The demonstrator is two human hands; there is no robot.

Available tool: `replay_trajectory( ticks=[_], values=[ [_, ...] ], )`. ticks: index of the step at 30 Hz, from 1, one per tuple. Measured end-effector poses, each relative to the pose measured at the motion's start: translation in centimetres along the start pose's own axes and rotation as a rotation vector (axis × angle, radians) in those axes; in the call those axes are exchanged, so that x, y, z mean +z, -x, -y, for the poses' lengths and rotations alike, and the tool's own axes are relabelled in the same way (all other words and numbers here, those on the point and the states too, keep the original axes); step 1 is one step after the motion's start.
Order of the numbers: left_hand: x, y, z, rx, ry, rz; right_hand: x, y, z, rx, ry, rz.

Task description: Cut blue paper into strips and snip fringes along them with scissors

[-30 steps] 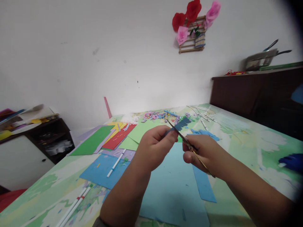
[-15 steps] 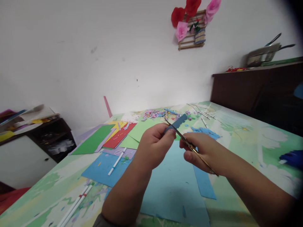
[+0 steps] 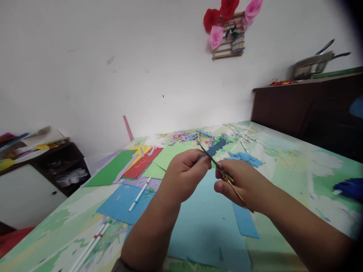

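Left hand (image 3: 185, 175): pinched dark-blue paper strip (image 3: 213, 149).
Right hand (image 3: 241, 185): gripped scissors (image 3: 226, 176).
Fringe (image 3: 220, 147): was cut toward two o'clock; the held end, partly hidden, seemed uncut.

Left hand (image 3: 183, 177) and right hand (image 3: 241, 185) meet over a pale-blue rectangular paper sheet (image 3: 207, 223), a fringed dark-blue paper strip (image 3: 217, 149) and gold-handled metal scissors (image 3: 227, 177) between them.

The left hand's fingers pinch one end of the strip, its fringe pointing away; the right hand grips the scissors, a blade crossing the strip just beside those fingers. On the green-and-white patterned counter (image 3: 306, 181), a white pen with a blue band (image 3: 140, 194) lies across a mid-blue sheet (image 3: 117, 202), near flat green (image 3: 110, 168) and red sheets (image 3: 144, 162). Red and pink paper flowers (image 3: 216, 37) decorate a slatted brown frame (image 3: 228, 55) on the white wall (image 3: 113, 90).
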State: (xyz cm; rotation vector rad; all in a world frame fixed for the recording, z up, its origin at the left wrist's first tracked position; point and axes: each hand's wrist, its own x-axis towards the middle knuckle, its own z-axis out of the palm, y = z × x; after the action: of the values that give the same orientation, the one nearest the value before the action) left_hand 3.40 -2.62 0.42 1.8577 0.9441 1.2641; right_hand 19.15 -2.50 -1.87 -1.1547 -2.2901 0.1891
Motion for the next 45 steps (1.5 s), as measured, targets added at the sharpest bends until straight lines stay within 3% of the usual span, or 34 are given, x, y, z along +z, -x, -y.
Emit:
replay_trajectory(
  ticks=[9, 20, 37, 45],
  values=[
    [-0.2, -0.1, -0.5, -0.004, -0.01, 0.057, 0.1, 0.0, -0.1, 0.005, 0.042, -0.039],
    [-0.1, -0.2, 0.9, 0.033, 0.087, -0.048, -0.1, 0.0, -0.6, -0.009, 0.015, -0.003],
    [-1.0, -0.1, -0.8, -0.016, -0.1, 0.109, 0.1, -0.1, -0.8, -0.005, 0.043, -0.005],
    [-0.7, 0.0, -0.4, -0.086, 0.109, 0.072, -0.1, -0.1, -0.4, 0.026, 0.038, -0.034]
  ],
)
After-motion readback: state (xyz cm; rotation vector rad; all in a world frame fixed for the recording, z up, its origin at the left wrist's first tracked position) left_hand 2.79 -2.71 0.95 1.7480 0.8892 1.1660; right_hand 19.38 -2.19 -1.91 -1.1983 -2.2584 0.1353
